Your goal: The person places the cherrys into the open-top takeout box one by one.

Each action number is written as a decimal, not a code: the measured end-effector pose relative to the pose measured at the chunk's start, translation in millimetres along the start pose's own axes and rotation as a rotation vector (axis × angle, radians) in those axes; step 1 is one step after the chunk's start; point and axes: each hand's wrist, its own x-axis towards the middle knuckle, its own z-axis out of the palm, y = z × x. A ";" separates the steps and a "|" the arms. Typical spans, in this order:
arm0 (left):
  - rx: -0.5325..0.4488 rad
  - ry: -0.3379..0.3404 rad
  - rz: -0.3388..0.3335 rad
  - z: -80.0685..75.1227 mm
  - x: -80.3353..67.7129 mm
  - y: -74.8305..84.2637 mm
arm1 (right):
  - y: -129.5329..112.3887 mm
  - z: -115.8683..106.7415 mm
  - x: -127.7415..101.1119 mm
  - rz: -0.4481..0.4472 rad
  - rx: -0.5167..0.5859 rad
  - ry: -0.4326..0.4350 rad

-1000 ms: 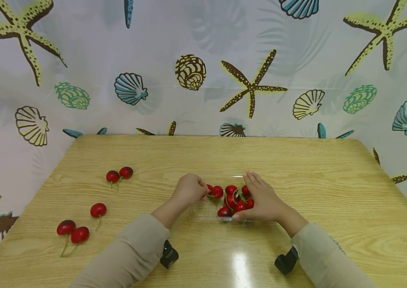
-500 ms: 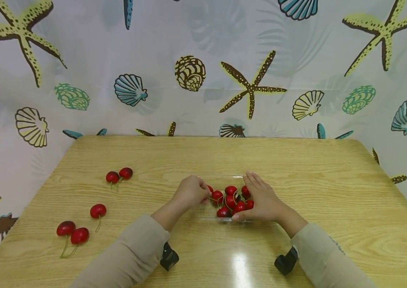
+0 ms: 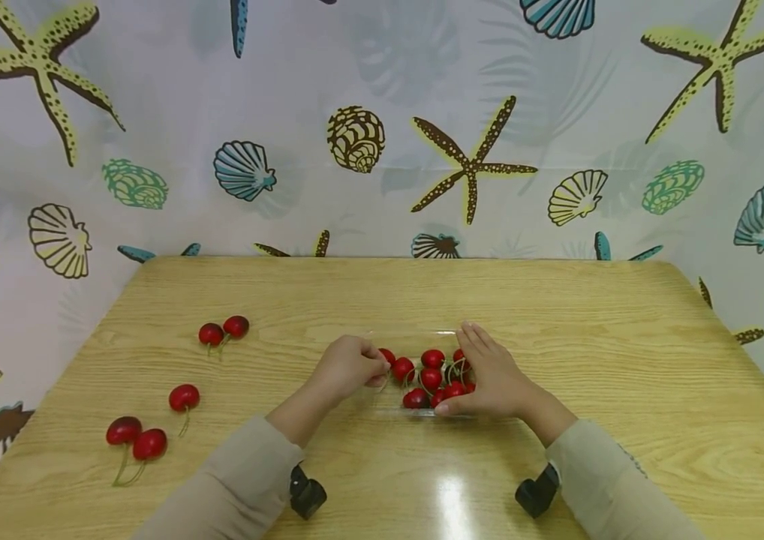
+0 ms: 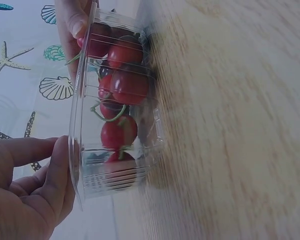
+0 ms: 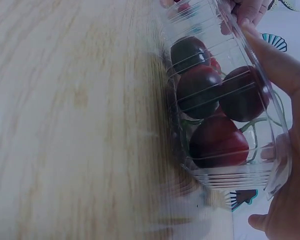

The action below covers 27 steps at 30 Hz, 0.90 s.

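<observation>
So there's a clear plastic clamshell tray (image 3: 422,409) full of red cherries (image 3: 431,375) sitting on the wooden table (image 3: 557,315), and everything else is easiest to place off that tray. Its long axis runs left to right across the person's front, which is the key bit here: one hand sits at each short end, with the tray squarely between them and just ahead of both wrists. The left hand (image 3: 348,367) is at the tray's left end, fingers curled in, thumb and fingertips up against the rim (image 4: 72,150) in the left wrist view; it looks like a light pinch on the edge, though I can't tell for sure whether it's pinching a stem too. The right hand (image 3: 493,379) is on the tray's right end, fingers fairly straight and laid along the side wall, thumb tucked at the near corner, so more bracing than gripping. Both hands are about equally close, both touching it. Loose cherries lie well off to the tray's left: a stemmed pair (image 3: 223,330) farther back, a single cherry (image 3: 183,397) nearer, and another pair (image 3: 135,439) closest to the near-left edge. A seashell-and-starfish curtain (image 3: 470,161) hangs behind the table.
</observation>
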 end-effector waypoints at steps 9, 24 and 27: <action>-0.063 0.005 0.011 -7.5 -7.4 -5.5 | -1.3 -1.1 -1.4 -0.010 0.011 0.003; -0.112 0.033 0.017 -30.8 -23.6 -19.2 | -1.9 -2.1 -1.7 -0.013 0.001 0.001; -0.118 0.031 0.007 -36.3 -29.2 -22.8 | -2.3 -1.9 -2.0 -0.013 0.002 -0.002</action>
